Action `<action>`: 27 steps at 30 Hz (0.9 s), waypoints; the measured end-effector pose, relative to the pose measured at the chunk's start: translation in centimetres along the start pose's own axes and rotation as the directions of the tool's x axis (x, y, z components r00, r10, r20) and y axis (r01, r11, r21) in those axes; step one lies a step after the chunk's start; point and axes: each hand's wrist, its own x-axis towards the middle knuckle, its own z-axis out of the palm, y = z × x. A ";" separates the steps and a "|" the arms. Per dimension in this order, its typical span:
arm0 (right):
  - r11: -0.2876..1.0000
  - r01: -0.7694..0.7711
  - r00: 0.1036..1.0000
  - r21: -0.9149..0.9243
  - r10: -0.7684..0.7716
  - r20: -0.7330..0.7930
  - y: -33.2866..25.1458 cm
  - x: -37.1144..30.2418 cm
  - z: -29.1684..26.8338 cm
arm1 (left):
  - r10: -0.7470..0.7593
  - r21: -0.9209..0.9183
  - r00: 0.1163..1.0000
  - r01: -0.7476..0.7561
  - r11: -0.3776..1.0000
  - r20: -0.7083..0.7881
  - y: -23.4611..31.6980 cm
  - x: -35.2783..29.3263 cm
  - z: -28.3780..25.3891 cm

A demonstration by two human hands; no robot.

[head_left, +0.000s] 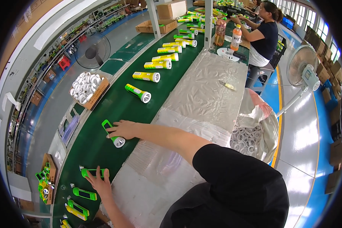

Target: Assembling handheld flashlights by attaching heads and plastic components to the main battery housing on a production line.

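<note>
My right hand (124, 129) reaches across the green conveyor belt, its fingers closed over the body of a green-and-white flashlight (119, 141) whose lens end points toward me. Nearer and further left, my left hand (100, 185) has its fingers spread over another green flashlight (86, 172), touching it. Beside that hand lies a green flashlight with a dark panel (84, 193). Closer still is another green one (78, 207) against a yellow one (76, 212). Beyond my right hand, a green-and-yellow flashlight (138, 93) and a yellow one (146, 76) lie on the belt.
A plastic-covered worktable (201, 91) borders the belt. Across it stand a box of white rings (85, 88) and a box of green parts (45, 182). A sack of rings (250, 136) and a fan (304, 68) are at right. A co-worker (268, 38) sits farther along near bottles (235, 38).
</note>
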 end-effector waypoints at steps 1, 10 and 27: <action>1.000 -0.011 1.000 0.000 0.011 -0.007 0.2 -0.5 -0.3 | -0.025 -0.137 0.999 0.030 0.990 0.038 0.0 0.2 0.5; 0.847 0.083 0.874 0.525 0.191 -0.447 -10.2 -4.9 -0.2 | 0.068 -0.358 0.988 -0.114 0.927 -0.139 -3.0 0.6 0.5; -0.401 -0.173 0.952 0.900 0.167 0.257 -19.8 -21.5 -4.4 | 0.104 -0.745 0.930 -0.346 0.570 -0.352 12.4 -17.1 -7.2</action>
